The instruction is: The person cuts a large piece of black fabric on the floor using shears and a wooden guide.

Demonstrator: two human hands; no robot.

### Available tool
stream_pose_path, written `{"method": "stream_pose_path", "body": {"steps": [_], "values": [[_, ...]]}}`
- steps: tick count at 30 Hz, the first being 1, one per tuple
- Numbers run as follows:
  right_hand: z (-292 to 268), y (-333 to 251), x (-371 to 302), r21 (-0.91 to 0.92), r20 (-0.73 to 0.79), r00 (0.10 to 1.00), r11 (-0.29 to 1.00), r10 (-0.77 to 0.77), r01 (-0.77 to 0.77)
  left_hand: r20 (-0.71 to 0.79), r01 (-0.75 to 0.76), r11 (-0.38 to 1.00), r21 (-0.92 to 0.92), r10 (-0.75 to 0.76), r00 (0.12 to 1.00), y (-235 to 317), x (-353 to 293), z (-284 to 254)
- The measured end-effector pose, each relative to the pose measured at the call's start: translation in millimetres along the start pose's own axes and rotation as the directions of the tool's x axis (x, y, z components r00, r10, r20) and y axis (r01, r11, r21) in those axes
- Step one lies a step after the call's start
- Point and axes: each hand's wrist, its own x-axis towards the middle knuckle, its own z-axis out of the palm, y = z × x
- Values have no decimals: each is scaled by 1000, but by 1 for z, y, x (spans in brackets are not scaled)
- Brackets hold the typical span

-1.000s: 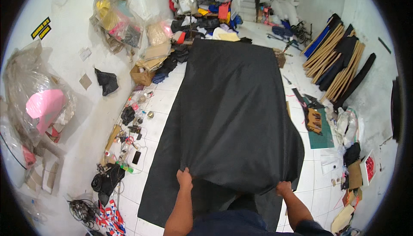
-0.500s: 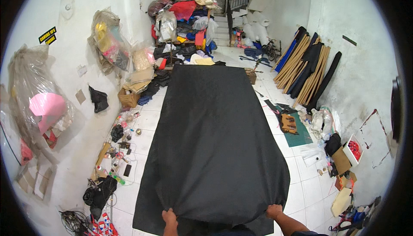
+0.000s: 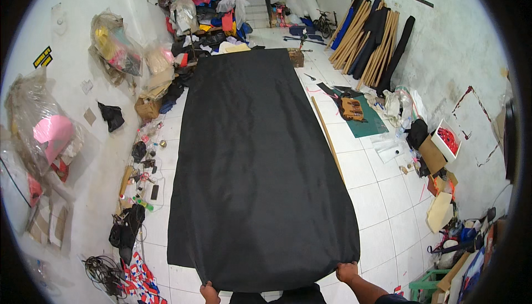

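A long sheet of black fabric (image 3: 260,165) stretches away from me over the white tiled floor. My left hand (image 3: 210,292) pinches its near edge at the left corner. The near right corner is gripped by my right hand (image 3: 347,272), fingers closed around the cloth. Between my hands the near edge hangs in a shallow curve, with soft ripples running along the sheet. Another black layer shows along its left side. Part of a wooden stick (image 3: 328,140) peeks out beside the right edge of the fabric.
Rolls of material and cardboard tubes (image 3: 368,41) lean on the right wall. A tool pouch (image 3: 352,109) lies on a green cutting mat (image 3: 370,121). Along the left wall sit a phone (image 3: 154,192), bottles and a coiled cable (image 3: 103,273). Piled cloth (image 3: 208,13) stands at the back.
Both hands still hold the fabric. The sheet has flattened and shifted, and the wooden stick now shows along its right side. The view has tilted further down.
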Motion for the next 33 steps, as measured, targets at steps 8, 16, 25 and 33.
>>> {"method": "stream_pose_path", "body": {"steps": [8,16,25,33], "values": [[157,33,52,215,-526,832,974,176,-70,43,316,891,326,-347,937,-78,18,28],[315,79,242,171,-524,825,975,212,-143,256,242,643,727,-580,773,-238,141,64],[395,104,365,107,-667,741,994,73,-2,352,-228,269,936,-651,672,-314,270,128],[394,134,374,119,-637,770,990,19,74,973,-897,-376,232,88,215,-230,322,158]]}}
